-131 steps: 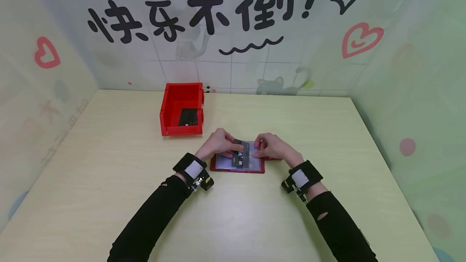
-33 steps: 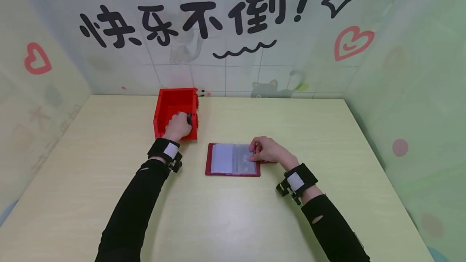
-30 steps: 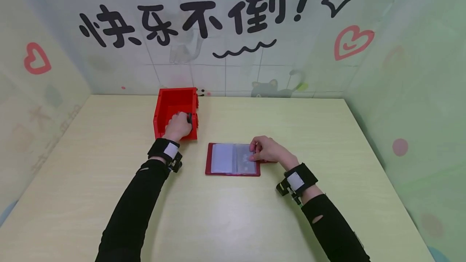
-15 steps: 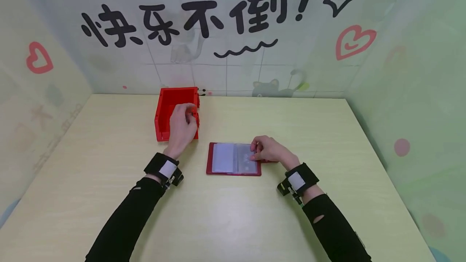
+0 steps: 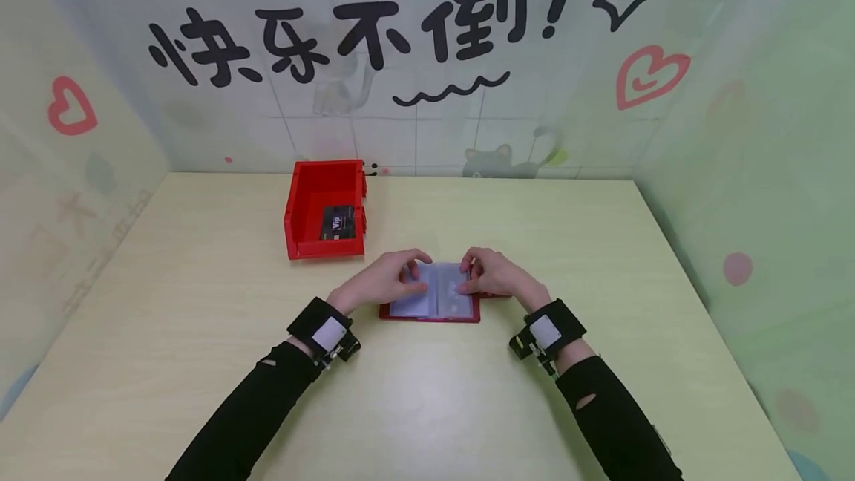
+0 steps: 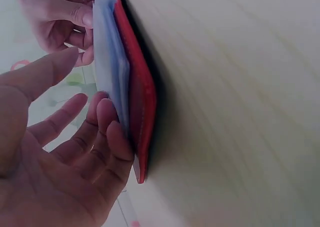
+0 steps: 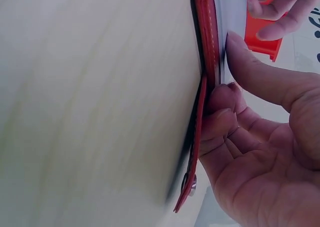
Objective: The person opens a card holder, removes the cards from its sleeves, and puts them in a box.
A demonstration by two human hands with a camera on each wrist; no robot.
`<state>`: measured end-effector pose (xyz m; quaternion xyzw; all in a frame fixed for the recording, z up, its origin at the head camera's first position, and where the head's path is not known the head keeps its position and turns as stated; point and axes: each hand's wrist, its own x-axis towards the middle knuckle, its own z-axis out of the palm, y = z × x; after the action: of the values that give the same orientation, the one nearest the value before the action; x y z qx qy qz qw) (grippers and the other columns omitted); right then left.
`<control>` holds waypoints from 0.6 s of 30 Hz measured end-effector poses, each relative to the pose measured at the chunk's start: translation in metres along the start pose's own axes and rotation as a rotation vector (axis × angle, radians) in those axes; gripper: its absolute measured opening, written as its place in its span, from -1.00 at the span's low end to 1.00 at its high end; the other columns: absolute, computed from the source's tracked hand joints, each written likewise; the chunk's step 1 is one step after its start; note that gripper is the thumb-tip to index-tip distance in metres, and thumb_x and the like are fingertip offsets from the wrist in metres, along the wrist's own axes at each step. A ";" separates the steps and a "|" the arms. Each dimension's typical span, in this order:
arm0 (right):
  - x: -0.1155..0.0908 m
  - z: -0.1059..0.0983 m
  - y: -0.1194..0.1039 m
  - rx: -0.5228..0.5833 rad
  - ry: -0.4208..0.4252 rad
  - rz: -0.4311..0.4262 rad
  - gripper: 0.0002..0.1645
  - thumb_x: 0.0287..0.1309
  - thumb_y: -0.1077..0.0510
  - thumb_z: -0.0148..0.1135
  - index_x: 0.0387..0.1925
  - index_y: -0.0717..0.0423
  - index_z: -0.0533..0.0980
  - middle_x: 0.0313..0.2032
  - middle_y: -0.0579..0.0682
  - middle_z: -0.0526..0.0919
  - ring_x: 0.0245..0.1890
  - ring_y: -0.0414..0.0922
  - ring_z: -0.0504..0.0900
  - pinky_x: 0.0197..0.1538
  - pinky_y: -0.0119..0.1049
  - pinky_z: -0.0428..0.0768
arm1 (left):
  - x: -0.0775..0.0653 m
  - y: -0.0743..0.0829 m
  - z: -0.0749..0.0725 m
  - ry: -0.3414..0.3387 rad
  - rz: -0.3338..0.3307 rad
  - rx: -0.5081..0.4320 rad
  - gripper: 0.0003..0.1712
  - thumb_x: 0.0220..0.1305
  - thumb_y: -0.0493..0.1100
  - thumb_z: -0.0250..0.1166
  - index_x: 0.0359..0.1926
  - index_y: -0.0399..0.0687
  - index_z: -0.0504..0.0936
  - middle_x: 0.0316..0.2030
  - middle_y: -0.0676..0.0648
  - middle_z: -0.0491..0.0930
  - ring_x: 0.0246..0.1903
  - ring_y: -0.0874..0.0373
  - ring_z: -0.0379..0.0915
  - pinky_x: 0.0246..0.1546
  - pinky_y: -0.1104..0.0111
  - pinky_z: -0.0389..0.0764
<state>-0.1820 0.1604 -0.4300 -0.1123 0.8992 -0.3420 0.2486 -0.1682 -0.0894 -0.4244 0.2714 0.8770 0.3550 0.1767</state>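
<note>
A red card holder point(image 5: 384, 312) lies spread on the table, its clear plastic sleeves point(image 5: 454, 303) facing up. My left hand point(image 5: 384, 278) is over its left page with fingers loosely bent and nothing held; in the left wrist view the fingertips point(image 6: 119, 142) are right at the sleeves' edge, thumb apart. My right hand point(image 5: 493, 273) pinches the sleeves at the holder's right edge, thumb point(image 7: 245, 57) on the page and fingers around the edge. A strap with a metal snap point(image 7: 192, 187) sticks out below those fingers in the right wrist view.
Behind and left of the holder stands a red plastic bin point(image 5: 325, 249). Black cards, the top one marked Vip point(image 5: 338, 223), lie inside it. A printed backdrop point(image 5: 414, 132) closes off the table's far edge, and side panels point(image 5: 741, 243) flank it.
My left hand earlier held a black card at the holder, then reached into the bin. It has since come back to the holder without the card. My right hand has stayed at the right edge.
</note>
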 end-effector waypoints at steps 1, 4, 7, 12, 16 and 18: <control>0.000 0.000 0.001 0.001 0.001 0.001 -0.56 0.16 0.09 0.46 -0.05 0.14 0.44 -0.42 0.01 0.43 -0.40 -0.10 0.46 -0.34 -0.36 0.42 | 0.002 -0.001 0.002 0.000 -0.003 0.007 -0.42 0.29 -0.10 0.38 0.28 -0.13 0.47 -0.20 -0.11 0.55 -0.30 0.13 0.44 -0.30 0.41 0.48; 0.000 0.001 0.000 0.011 0.005 0.002 -0.44 0.16 0.08 0.46 0.08 0.14 0.38 -0.41 0.03 0.44 -0.40 -0.09 0.47 -0.34 -0.36 0.43 | 0.006 0.000 0.007 0.005 -0.031 0.070 -0.33 0.25 -0.03 0.41 0.33 -0.08 0.45 -0.18 -0.09 0.54 -0.22 0.13 0.43 -0.26 0.39 0.47; -0.001 0.001 0.000 0.001 0.011 -0.008 -0.31 0.16 0.09 0.46 0.22 0.15 0.33 -0.41 0.03 0.45 -0.39 -0.09 0.46 -0.33 -0.36 0.43 | 0.008 0.002 0.011 0.003 -0.063 0.171 -0.20 0.18 0.08 0.45 0.39 -0.03 0.42 -0.13 -0.07 0.54 -0.14 0.12 0.42 -0.22 0.36 0.46; 0.000 0.002 -0.001 -0.028 0.008 -0.035 -0.27 0.18 0.09 0.44 0.30 0.15 0.33 -0.41 0.01 0.45 -0.39 -0.12 0.46 -0.32 -0.37 0.42 | 0.011 0.005 0.014 -0.022 -0.121 0.251 -0.09 0.14 0.18 0.46 0.47 0.06 0.35 -0.08 -0.08 0.52 -0.11 0.11 0.42 -0.24 0.34 0.45; -0.003 0.003 -0.001 -0.043 0.010 -0.050 -0.36 0.21 0.08 0.41 0.23 0.17 0.38 -0.42 0.00 0.44 -0.40 -0.12 0.45 -0.32 -0.37 0.40 | 0.012 0.006 0.016 -0.032 -0.136 0.248 -0.08 0.15 0.18 0.45 0.48 0.12 0.33 -0.08 -0.09 0.49 -0.11 0.10 0.41 -0.27 0.35 0.41; -0.005 0.004 -0.001 -0.048 0.014 -0.052 -0.39 0.21 0.07 0.41 0.21 0.17 0.40 -0.41 0.00 0.44 -0.39 -0.12 0.45 -0.31 -0.36 0.39 | 0.013 0.006 0.016 -0.033 -0.136 0.243 -0.09 0.15 0.18 0.46 0.48 0.14 0.34 -0.08 -0.09 0.49 -0.11 0.10 0.41 -0.28 0.35 0.40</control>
<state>-0.1760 0.1590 -0.4300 -0.1390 0.9056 -0.3276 0.2307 -0.1680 -0.0699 -0.4329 0.2368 0.9268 0.2286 0.1807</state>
